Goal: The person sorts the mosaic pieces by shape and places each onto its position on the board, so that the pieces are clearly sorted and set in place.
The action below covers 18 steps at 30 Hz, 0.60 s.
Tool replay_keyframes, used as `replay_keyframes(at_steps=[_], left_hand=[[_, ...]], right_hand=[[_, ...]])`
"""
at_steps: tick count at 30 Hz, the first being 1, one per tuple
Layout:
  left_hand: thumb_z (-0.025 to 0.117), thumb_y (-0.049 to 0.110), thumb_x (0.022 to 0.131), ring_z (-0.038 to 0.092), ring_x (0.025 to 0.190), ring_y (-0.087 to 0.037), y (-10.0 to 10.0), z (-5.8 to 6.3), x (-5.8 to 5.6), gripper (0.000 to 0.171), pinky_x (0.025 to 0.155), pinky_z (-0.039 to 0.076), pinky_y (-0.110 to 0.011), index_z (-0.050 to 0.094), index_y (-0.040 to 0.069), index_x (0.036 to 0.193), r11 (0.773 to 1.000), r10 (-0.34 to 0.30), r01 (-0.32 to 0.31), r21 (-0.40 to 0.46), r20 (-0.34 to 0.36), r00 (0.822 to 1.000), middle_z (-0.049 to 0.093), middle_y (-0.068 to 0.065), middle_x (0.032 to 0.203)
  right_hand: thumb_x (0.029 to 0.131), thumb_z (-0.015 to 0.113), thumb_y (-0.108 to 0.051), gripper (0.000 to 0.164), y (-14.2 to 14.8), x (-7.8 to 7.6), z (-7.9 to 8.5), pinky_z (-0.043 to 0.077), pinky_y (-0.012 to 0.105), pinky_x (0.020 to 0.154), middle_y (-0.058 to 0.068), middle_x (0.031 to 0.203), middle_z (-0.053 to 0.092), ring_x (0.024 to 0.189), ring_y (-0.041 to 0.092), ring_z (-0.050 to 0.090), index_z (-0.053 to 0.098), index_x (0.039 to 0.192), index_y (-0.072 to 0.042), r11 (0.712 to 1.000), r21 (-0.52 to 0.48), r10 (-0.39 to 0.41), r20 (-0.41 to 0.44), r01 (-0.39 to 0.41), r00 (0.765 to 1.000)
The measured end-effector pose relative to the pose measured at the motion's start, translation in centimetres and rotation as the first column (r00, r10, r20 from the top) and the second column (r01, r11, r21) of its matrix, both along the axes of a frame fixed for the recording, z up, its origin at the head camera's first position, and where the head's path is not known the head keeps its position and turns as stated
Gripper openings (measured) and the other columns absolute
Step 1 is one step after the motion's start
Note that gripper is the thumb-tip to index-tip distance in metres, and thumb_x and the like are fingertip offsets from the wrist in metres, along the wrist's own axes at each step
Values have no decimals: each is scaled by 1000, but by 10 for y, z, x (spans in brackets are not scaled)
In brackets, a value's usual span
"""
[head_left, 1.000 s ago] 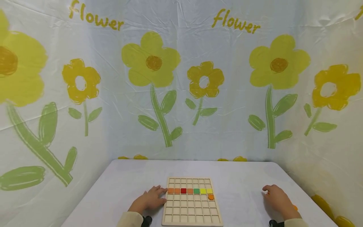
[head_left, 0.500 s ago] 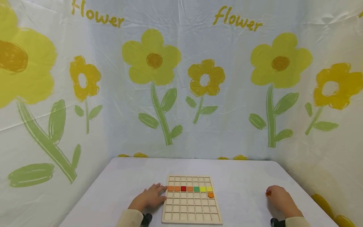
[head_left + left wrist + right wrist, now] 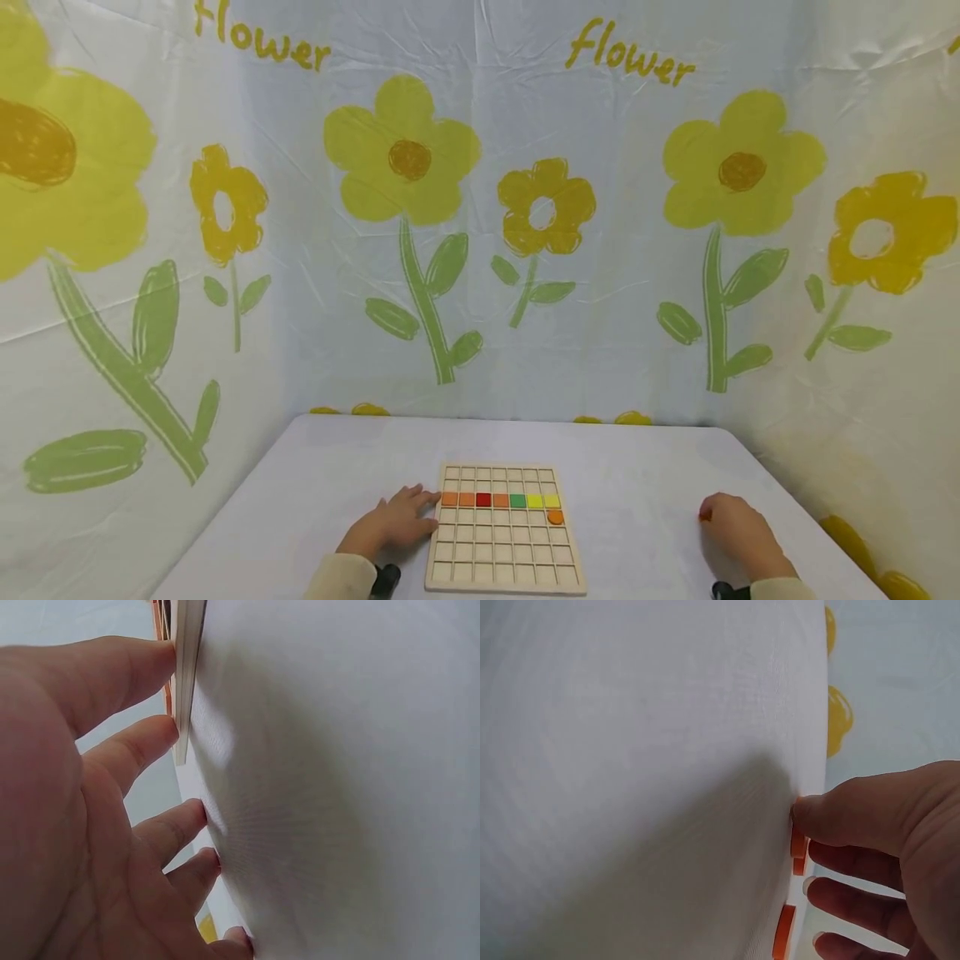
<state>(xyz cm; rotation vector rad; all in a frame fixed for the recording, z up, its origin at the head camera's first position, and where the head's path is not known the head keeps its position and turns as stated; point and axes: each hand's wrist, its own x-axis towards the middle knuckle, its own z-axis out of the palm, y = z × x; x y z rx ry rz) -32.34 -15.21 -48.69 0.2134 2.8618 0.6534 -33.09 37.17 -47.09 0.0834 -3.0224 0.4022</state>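
Seven squares (image 3: 501, 500) cross gridded wooden board (image 3: 483, 552), round orange disc (image 3: 555, 517) near its right edge. Left hand (image 3: 396, 521) splayed, touching board's left edge; right hand (image 3: 738, 529) pinches orange piece (image 3: 799, 844).

Right of the board (image 3: 483, 552), the right hand (image 3: 738, 533) covers nearly all of the orange piece (image 3: 799, 844) in the head view, just a sliver peeking out. Right wrist cam shows it edge-on and partly behind the thumb (image 3: 859, 811), so can't tell its outline. Left wrist cam chops the board off up top. The leftmost big flower (image 3: 93, 167), way left of the board, gets cropped too.
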Motion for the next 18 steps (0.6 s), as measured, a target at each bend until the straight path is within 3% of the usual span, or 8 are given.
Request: replay_keyframes(at_steps=[3,18], left_hand=[[59,37,93,29,142,-45,0,0,1,50,110,16,-73,54,16,137,1000,-1,1,-4,-3,1000,42,-18,149],[60,39,92,30,142,-43,-2,-2,2,50,110,17,-73,55,18,137,1000,-1,1,-9,-9,1000,43,-16,149]], right_hand=[[84,64,-4,6,-3,1,0,52,54,74,12,85,68,80,31,63,69,85,-2,1000,6,0,24,0,1000],[80,68,-5,5,-8,-3,1,52,50,70,8,80,68,75,26,62,69,84,-3,1000,-17,25,-27,-26,999]])
